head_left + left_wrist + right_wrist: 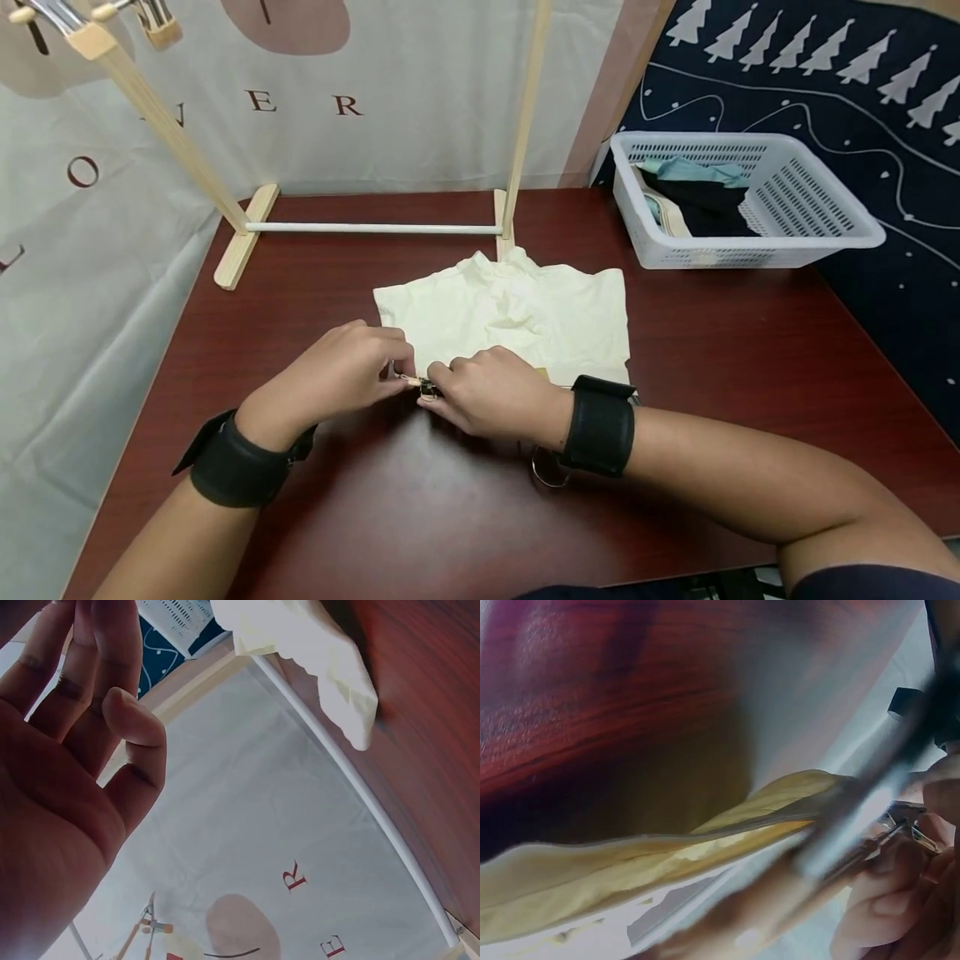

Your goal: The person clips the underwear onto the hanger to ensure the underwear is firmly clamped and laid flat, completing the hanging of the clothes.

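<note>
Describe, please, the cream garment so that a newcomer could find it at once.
On the dark red table, in front of the wooden rack, lies the cream garment, spread flat. Both hands meet at its near edge; unlike the dark and teal clothes in the white basket, it is pale and outside the basket.

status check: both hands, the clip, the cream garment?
Left hand and right hand both pinch a small metal clip at the near edge of the cream fabric garment. Garment flat on the dark red table. Nothing obstructing.
</note>
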`<state>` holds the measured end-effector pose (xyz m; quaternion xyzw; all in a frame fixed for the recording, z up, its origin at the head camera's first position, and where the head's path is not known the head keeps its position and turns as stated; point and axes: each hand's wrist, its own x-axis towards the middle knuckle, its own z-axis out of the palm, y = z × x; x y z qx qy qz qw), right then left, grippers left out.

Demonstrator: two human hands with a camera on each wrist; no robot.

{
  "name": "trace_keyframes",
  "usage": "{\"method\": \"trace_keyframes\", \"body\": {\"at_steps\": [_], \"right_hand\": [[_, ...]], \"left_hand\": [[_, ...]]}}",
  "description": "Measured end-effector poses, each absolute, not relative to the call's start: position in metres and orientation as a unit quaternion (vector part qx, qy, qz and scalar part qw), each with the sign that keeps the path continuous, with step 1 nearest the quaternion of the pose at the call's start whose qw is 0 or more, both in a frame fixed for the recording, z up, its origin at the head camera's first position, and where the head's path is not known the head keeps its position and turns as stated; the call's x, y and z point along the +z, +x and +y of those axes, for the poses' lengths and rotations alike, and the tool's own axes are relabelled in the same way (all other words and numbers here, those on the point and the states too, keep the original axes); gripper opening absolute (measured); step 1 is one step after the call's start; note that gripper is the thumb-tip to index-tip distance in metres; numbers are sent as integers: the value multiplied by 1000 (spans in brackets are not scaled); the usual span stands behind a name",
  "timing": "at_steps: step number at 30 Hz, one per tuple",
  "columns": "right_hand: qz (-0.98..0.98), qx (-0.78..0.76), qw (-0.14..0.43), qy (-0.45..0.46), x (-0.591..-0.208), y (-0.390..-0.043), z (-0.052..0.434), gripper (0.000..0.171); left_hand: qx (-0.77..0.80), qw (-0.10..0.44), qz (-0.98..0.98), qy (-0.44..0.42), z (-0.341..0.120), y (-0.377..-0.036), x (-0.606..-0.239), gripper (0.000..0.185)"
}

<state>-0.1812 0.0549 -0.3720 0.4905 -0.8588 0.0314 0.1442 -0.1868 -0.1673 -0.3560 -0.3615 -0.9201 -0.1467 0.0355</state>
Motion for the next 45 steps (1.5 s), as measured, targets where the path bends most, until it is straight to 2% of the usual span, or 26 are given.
{"method": "trace_keyframes", "body": {"at_steps": [4,10,14,18,24,27,32,36,38,41,43,45], "right_hand": [[-871,26,112,478,-372,-181,53,34],[-884,16,10,467,-366,-183,65,50],[-891,52,-27,450,-356,-192,91,41],[-910,91,-25,404,-341,-213,123,33],[-944,104,15,313,-307,-264,163,27],[-952,122,36,277,-291,-289,175,27],[-957,162,59,235,-264,-328,174,25],[-951,234,24,201,-242,-355,156,38],[-944,272,2,185,-231,-362,147,50],[-936,307,-11,172,-217,-369,136,67],[-932,318,-14,174,-208,-373,130,71],[-928,324,-8,183,-201,-378,125,68]], "left_hand": [[-138,9,-926,-352,-164,-187,-359,25],[-103,-37,-937,-333,-161,-185,-367,30],[-94,-62,-941,-320,-160,-182,-377,32],[-99,-76,-940,-317,-159,-178,-383,33],[-82,-84,-943,-310,-162,-167,-376,26],[-88,-77,-943,-311,-156,-158,-370,31],[-50,-36,-939,-339,-127,-142,-382,45],[27,36,-937,-345,-110,-134,-400,52],[61,84,-932,-346,-105,-134,-406,48],[95,150,-918,-354,-101,-136,-408,30],[112,186,-907,-362,-101,-136,-408,18],[120,213,-898,-366,-102,-138,-408,13]]}}
